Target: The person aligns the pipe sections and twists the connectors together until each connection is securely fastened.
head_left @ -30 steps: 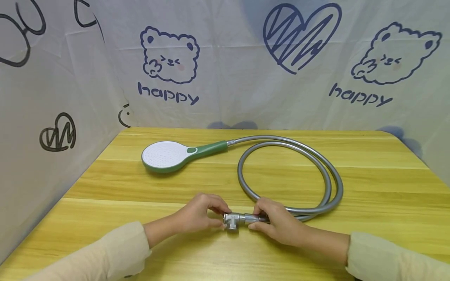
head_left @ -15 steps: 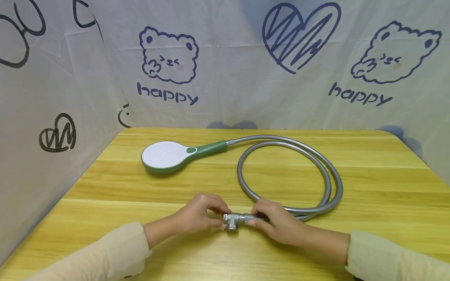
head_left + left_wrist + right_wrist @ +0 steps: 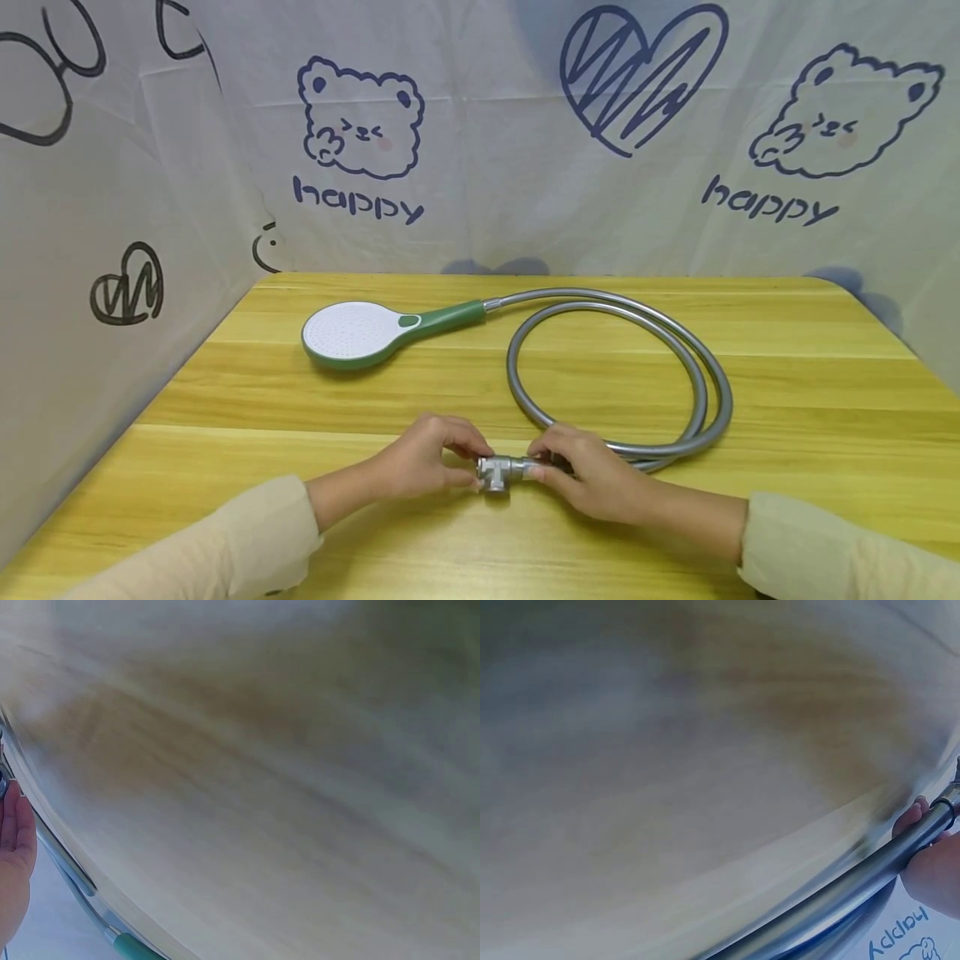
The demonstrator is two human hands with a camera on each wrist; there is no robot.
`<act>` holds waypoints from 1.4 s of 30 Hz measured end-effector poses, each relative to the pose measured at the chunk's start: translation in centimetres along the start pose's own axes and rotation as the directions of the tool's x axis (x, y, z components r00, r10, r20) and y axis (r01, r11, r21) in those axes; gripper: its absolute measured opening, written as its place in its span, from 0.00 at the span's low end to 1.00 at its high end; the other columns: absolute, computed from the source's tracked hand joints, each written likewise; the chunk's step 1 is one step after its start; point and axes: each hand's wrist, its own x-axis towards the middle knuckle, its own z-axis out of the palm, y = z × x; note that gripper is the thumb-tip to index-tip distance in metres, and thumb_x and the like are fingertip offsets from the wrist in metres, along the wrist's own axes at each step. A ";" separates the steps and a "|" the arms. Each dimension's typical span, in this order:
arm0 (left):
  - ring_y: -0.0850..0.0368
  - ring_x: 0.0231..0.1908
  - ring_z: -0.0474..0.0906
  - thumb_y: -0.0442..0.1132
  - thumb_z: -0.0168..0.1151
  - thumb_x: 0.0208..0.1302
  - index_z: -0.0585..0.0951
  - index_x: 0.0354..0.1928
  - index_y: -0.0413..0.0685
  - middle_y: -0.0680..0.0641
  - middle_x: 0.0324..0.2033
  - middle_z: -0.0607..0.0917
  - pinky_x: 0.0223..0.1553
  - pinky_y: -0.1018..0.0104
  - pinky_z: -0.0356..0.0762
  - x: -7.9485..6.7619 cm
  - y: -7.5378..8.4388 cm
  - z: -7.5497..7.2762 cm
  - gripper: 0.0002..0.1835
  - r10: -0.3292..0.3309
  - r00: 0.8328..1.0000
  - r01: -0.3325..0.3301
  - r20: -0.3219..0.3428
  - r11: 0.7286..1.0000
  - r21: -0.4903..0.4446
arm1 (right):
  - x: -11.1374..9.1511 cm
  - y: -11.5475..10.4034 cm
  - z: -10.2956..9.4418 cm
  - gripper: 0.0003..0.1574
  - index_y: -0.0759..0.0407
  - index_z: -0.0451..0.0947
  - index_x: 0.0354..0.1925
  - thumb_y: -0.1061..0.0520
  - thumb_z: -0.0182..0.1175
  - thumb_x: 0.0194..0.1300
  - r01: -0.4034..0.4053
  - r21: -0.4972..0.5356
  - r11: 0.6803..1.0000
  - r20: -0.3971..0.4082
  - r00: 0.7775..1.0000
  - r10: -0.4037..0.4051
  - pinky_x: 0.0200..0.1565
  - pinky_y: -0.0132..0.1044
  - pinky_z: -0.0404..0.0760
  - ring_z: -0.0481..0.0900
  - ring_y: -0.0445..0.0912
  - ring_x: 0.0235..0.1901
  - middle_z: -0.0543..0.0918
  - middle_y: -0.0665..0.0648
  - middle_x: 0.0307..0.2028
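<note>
In the head view, a small chrome T-shaped connector (image 3: 494, 472) is near the table's front, one branch pointing toward me. My left hand (image 3: 427, 457) pinches its left end between thumb and fingers. My right hand (image 3: 592, 475) pinches the metal end nut (image 3: 528, 468) of a grey shower hose (image 3: 716, 400), which lines up with the connector's right end. The hose loops on the table behind my right hand and runs to a green shower head (image 3: 352, 333) with a white spray face. The right wrist view shows the hose close by, passing between my right fingers (image 3: 909, 819).
The wooden table (image 3: 262, 400) spreads under everything. A white cloth wall (image 3: 495, 208) with blue bears, hearts and "happy" lettering stands behind it, and another cloth wall (image 3: 60, 400) runs along the left side.
My right fingers shift a little on the hose nut, first sliding toward the connector, then the index finger moves over it. My left hand and the connector stay in place.
</note>
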 end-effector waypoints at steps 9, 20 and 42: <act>0.62 0.37 0.80 0.29 0.69 0.47 0.84 0.38 0.40 0.47 0.37 0.86 0.42 0.75 0.78 0.0 -0.1 0.1 0.12 -0.006 1.000 0.006 0.004 1.000 -0.010 | 0.0 -0.2 0.0 0.14 0.56 0.72 0.39 0.57 0.66 0.56 -0.074 0.044 0.996 0.030 0.997 0.073 0.31 0.26 0.74 0.69 0.34 0.29 0.76 0.47 0.32; 0.62 0.38 0.80 0.29 0.69 0.48 0.84 0.38 0.41 0.48 0.37 0.86 0.43 0.75 0.78 0.1 0.0 0.0 0.12 -0.013 1.000 0.013 0.012 1.000 -0.015 | 0.0 -0.7 0.0 0.12 0.57 0.72 0.34 0.60 0.67 0.54 -0.088 0.060 0.994 0.003 0.996 0.088 0.28 0.26 0.74 0.69 0.33 0.27 0.78 0.48 0.29; 0.62 0.38 0.80 0.29 0.69 0.48 0.84 0.38 0.40 0.47 0.37 0.86 0.43 0.75 0.78 0.0 0.1 -0.1 0.12 -0.021 1.000 0.022 0.019 0.999 -0.024 | 0.1 -0.2 0.0 0.07 0.58 0.79 0.36 0.55 0.60 0.61 -0.037 0.067 0.997 0.012 0.999 0.036 0.33 0.26 0.75 0.71 0.33 0.31 0.80 0.49 0.32</act>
